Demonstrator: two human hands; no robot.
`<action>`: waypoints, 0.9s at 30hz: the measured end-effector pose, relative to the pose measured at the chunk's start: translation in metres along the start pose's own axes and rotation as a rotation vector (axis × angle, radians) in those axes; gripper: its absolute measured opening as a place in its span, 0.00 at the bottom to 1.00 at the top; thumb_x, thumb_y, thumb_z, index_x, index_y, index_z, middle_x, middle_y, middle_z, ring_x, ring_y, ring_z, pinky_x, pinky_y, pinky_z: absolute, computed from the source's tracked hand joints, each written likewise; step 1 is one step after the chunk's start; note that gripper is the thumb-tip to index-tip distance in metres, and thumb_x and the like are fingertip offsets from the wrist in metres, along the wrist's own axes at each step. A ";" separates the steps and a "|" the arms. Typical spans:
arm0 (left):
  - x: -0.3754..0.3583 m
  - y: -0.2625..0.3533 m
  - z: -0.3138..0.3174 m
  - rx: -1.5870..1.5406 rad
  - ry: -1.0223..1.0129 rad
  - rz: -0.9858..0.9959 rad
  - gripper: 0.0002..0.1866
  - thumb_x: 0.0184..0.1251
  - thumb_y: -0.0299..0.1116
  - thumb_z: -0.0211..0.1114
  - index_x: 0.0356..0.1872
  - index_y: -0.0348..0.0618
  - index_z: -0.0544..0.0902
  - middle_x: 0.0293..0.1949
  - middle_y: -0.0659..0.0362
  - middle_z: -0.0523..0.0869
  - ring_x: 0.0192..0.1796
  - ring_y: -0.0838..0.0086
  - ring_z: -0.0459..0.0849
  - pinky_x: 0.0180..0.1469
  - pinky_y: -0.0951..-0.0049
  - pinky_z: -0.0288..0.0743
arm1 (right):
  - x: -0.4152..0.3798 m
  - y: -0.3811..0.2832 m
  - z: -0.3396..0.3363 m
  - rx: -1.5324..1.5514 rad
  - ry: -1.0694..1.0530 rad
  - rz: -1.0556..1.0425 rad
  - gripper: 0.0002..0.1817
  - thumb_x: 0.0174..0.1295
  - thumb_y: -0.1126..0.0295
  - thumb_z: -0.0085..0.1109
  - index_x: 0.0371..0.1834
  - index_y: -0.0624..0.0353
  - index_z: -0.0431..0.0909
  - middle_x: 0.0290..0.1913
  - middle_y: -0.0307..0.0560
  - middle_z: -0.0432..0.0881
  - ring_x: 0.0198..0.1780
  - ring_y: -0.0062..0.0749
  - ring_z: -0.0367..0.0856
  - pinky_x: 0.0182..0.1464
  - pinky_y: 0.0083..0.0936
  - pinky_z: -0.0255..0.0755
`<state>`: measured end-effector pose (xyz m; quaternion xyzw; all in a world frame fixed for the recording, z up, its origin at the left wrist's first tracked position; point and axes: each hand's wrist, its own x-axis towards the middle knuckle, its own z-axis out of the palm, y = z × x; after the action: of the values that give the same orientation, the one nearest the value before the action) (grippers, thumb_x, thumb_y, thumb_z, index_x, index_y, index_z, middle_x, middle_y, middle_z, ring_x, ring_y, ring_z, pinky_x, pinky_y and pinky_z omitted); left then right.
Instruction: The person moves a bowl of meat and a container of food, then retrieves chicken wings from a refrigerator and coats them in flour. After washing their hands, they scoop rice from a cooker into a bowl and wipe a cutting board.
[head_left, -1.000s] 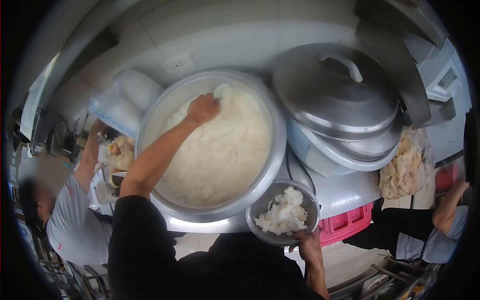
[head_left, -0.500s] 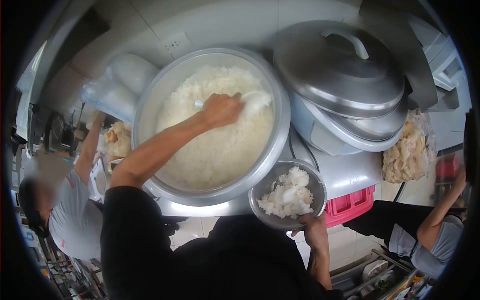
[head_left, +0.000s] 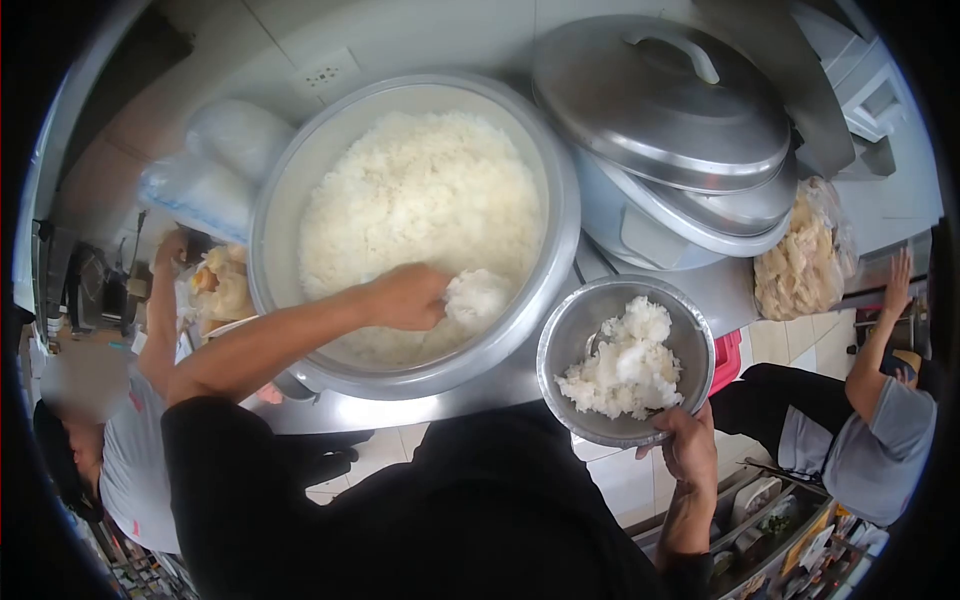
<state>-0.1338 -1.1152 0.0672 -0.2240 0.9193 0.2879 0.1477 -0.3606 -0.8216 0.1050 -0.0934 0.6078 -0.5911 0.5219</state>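
A wide metal pot (head_left: 565,215) is filled with cooked white rice (head_left: 420,210). Inside its near right part, my left hand (head_left: 408,297) is closed around the handle of a white rice paddle, whose blade is mostly hidden under a lump of rice (head_left: 478,298). To the right of the pot, my right hand (head_left: 688,445) grips the near rim of a metal bowl (head_left: 692,345), thumb on the rim and fingers beneath. Clumped rice (head_left: 630,365) lies in the bowl, which is held close to the counter's edge.
A second cooker (head_left: 612,225) with a large steel lid (head_left: 665,110) stands at the right on the steel counter (head_left: 400,412). Filled plastic bags (head_left: 215,170) sit left, another bag (head_left: 805,250) right. Co-workers stand at left (head_left: 140,450) and right (head_left: 875,430).
My left hand has moved with the paddle toward the pot's near side, and a rounded lump of rice now shows on it. My right hand and the bowl have shifted right.
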 end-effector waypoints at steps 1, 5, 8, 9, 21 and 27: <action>-0.005 -0.001 -0.001 -0.121 -0.067 0.006 0.10 0.51 0.30 0.54 0.26 0.31 0.76 0.23 0.41 0.78 0.30 0.47 0.78 0.32 0.56 0.69 | -0.001 -0.004 0.003 0.006 0.006 0.026 0.22 0.43 0.83 0.42 0.46 0.76 0.68 0.30 0.58 0.78 0.22 0.40 0.79 0.17 0.28 0.76; -0.019 -0.011 -0.003 -0.329 0.026 0.069 0.10 0.47 0.29 0.55 0.26 0.29 0.76 0.22 0.40 0.77 0.26 0.51 0.77 0.31 0.58 0.69 | -0.004 -0.021 0.016 -0.026 -0.011 0.063 0.23 0.45 0.81 0.44 0.49 0.75 0.66 0.32 0.57 0.78 0.23 0.40 0.79 0.17 0.29 0.76; -0.029 -0.025 -0.023 -0.130 -0.072 -0.095 0.11 0.41 0.28 0.57 0.26 0.29 0.77 0.20 0.42 0.77 0.22 0.58 0.75 0.29 0.61 0.69 | -0.003 -0.040 0.029 -0.051 -0.048 0.083 0.21 0.46 0.81 0.47 0.47 0.76 0.66 0.32 0.57 0.78 0.24 0.42 0.79 0.14 0.30 0.75; -0.035 -0.022 -0.038 -0.001 -0.049 -0.036 0.11 0.40 0.27 0.57 0.26 0.30 0.78 0.20 0.43 0.77 0.22 0.60 0.74 0.28 0.62 0.69 | -0.003 -0.043 0.032 -0.090 -0.109 0.041 0.19 0.48 0.79 0.50 0.45 0.77 0.68 0.34 0.58 0.79 0.25 0.42 0.80 0.16 0.32 0.76; -0.040 0.108 -0.068 0.444 0.572 0.004 0.14 0.53 0.22 0.55 0.42 0.28 0.74 0.26 0.46 0.81 0.30 0.58 0.81 0.31 0.62 0.73 | 0.032 -0.049 0.100 0.018 -0.438 0.140 0.28 0.51 0.73 0.47 0.56 0.70 0.53 0.42 0.60 0.75 0.30 0.42 0.81 0.28 0.29 0.79; -0.039 0.120 -0.089 0.480 0.712 0.239 0.06 0.56 0.27 0.57 0.32 0.34 0.73 0.20 0.47 0.78 0.20 0.58 0.78 0.22 0.62 0.72 | 0.045 -0.040 0.084 0.063 -0.435 0.048 0.24 0.52 0.72 0.50 0.53 0.74 0.65 0.44 0.56 0.79 0.37 0.38 0.82 0.25 0.27 0.80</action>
<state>-0.1733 -1.0673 0.2090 -0.1606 0.9731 -0.0136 -0.1648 -0.3379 -0.9176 0.1341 -0.1879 0.4641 -0.5630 0.6575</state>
